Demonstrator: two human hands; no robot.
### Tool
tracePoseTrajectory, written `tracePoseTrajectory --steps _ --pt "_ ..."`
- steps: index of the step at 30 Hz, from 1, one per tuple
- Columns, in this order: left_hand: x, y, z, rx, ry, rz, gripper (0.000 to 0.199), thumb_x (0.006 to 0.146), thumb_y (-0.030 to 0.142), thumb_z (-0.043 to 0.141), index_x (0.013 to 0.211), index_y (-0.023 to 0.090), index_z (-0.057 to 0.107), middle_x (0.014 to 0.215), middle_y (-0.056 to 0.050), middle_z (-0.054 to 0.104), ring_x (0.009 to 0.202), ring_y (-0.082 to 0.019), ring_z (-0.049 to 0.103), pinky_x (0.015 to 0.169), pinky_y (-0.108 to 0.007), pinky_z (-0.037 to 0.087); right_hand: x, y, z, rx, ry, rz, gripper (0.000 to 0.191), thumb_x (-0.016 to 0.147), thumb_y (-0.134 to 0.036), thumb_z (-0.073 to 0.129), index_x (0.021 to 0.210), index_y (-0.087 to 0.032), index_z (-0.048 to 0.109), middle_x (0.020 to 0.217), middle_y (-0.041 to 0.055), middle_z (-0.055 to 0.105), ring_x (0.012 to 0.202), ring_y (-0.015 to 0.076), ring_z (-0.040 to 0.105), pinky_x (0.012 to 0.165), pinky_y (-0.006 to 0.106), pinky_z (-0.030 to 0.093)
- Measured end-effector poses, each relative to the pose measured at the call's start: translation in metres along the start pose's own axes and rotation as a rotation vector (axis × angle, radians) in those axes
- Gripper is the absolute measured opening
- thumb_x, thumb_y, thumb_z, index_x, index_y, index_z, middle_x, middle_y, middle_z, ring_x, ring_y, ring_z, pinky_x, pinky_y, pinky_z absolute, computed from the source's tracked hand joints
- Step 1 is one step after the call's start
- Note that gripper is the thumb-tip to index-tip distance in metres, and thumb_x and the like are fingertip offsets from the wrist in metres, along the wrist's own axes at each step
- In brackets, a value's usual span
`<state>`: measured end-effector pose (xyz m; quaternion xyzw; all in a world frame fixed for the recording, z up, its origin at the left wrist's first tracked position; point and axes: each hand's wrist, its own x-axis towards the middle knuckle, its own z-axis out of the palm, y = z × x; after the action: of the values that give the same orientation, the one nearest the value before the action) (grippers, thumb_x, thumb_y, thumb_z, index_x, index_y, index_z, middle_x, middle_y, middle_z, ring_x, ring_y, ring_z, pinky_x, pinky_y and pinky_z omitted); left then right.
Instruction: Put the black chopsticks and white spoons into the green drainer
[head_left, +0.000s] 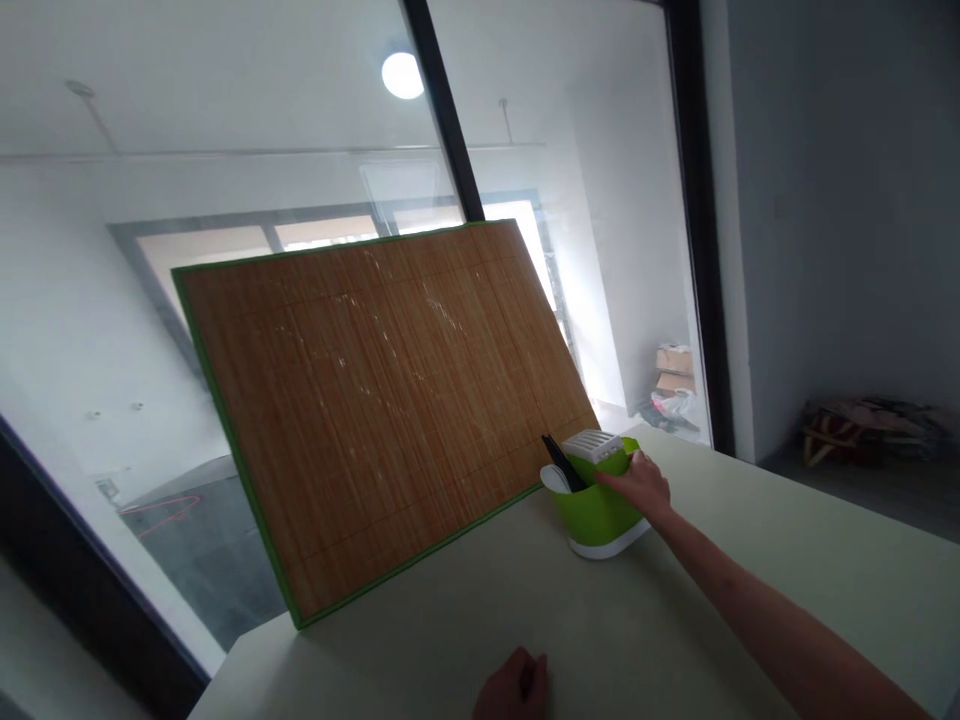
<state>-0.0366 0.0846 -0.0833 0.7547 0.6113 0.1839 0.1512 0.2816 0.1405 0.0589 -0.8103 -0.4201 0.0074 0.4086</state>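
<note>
A green utensil holder with a white base and a white slotted top stands on the pale table. A black-handled utensil and a white rounded piece rest in its left part. My right hand grips the holder's right rim, fingers over the edge. Near the bottom edge of the view, my left hand is curled over the table, its fingers closed with nothing visible in them. Behind the holder, a brown bamboo mat with green edging stands tilted, its lower edge on the table.
A glass partition with a dark frame rises behind the table. Beyond the glass, boxes and bags are piled on the floor. A dim heap of cloth lies at the right by the wall.
</note>
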Motion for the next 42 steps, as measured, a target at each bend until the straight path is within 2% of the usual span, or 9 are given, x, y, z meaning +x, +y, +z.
tracePoseTrajectory --steps 6,10,16,24,31,33,37,39,42 --pt "-0.015 0.014 -0.013 -0.043 0.077 0.02 0.035 0.086 0.042 0.041 0.062 0.019 0.05 0.056 0.002 0.049 0.054 -0.012 0.043 0.054 -0.024 0.023 -0.089 -0.017 0.013 0.022 -0.024 -0.095 0.06 0.064 -0.064 0.061 0.1 -0.019 0.046 0.104 0.0131 0.06 0.099 0.032 0.058 0.076 0.042 0.045" --pt "-0.019 0.015 -0.017 -0.161 0.131 0.0 0.035 0.084 0.043 0.043 0.06 0.018 0.047 0.054 0.004 0.044 0.054 -0.01 0.038 0.054 -0.024 0.024 -0.121 -0.023 0.021 0.037 0.028 -0.149 0.059 0.064 -0.065 0.062 0.098 -0.019 0.046 0.098 0.013 0.06 0.095 0.033 0.059 0.074 0.042 0.045" --pt "-0.019 0.014 -0.017 -0.347 0.25 -0.023 0.038 0.085 0.047 0.04 0.058 0.019 0.038 0.055 0.005 0.035 0.056 -0.01 0.034 0.053 -0.023 0.026 -0.134 -0.023 0.024 0.051 0.072 -0.208 0.061 0.064 -0.068 0.059 0.098 -0.019 0.045 0.094 0.013 0.06 0.092 0.033 0.059 0.071 0.041 0.045" --pt "-0.02 0.014 -0.023 -0.536 0.343 -0.047 0.044 0.084 0.056 0.041 0.058 0.02 0.039 0.056 0.004 0.036 0.057 -0.01 0.036 0.053 -0.022 0.03 -0.15 -0.008 0.023 0.136 0.021 -0.344 0.06 0.072 -0.066 0.056 0.106 -0.02 0.041 0.1 0.0111 0.057 0.095 0.0318 0.057 0.075 0.044 0.044" --pt "-0.025 0.017 -0.037 -0.677 0.529 -0.13 0.049 0.083 0.062 0.04 0.076 0.017 0.058 0.066 -0.001 0.054 0.064 -0.014 0.051 0.061 -0.024 0.041 -0.161 0.031 0.04 0.388 0.089 -0.596 0.054 0.083 -0.046 0.054 0.126 -0.019 0.036 0.111 0.0121 0.051 0.103 0.0282 0.051 0.087 0.048 0.042" --pt "-0.021 0.02 -0.044 -0.754 0.519 -0.178 0.054 0.08 0.064 0.042 0.093 0.016 0.062 0.088 -0.007 0.063 0.078 -0.018 0.057 0.064 -0.025 0.045 -0.163 0.035 0.042 0.43 0.096 -0.625 0.052 0.084 -0.04 0.053 0.128 -0.019 0.035 0.115 0.0126 0.05 0.107 0.0285 0.048 0.091 0.049 0.041" --pt "0.003 0.03 -0.061 -0.864 0.46 -0.15 0.064 0.077 0.061 0.05 0.121 0.016 0.053 0.126 -0.015 0.053 0.105 -0.023 0.055 0.076 -0.029 0.048 -0.164 0.031 0.04 0.475 0.124 -0.639 0.049 0.085 -0.034 0.052 0.129 -0.02 0.036 0.117 0.0128 0.048 0.111 0.0292 0.045 0.093 0.051 0.039" --pt "0.02 0.035 -0.071 -0.81 0.432 -0.106 0.066 0.075 0.058 0.055 0.123 0.013 0.052 0.123 -0.017 0.056 0.105 -0.024 0.056 0.085 -0.033 0.046 -0.165 0.028 0.037 0.499 0.14 -0.648 0.047 0.085 -0.032 0.052 0.128 -0.02 0.037 0.118 0.0129 0.048 0.111 0.0293 0.045 0.094 0.051 0.039" --pt "0.039 0.043 -0.085 -0.708 0.313 -0.045 0.057 0.077 0.057 0.054 0.111 0.012 0.061 0.104 -0.014 0.065 0.092 -0.023 0.06 0.083 -0.035 0.046 -0.166 0.028 0.034 0.517 0.16 -0.658 0.044 0.085 -0.03 0.051 0.126 -0.02 0.039 0.119 0.0131 0.048 0.111 0.0295 0.045 0.094 0.052 0.038"
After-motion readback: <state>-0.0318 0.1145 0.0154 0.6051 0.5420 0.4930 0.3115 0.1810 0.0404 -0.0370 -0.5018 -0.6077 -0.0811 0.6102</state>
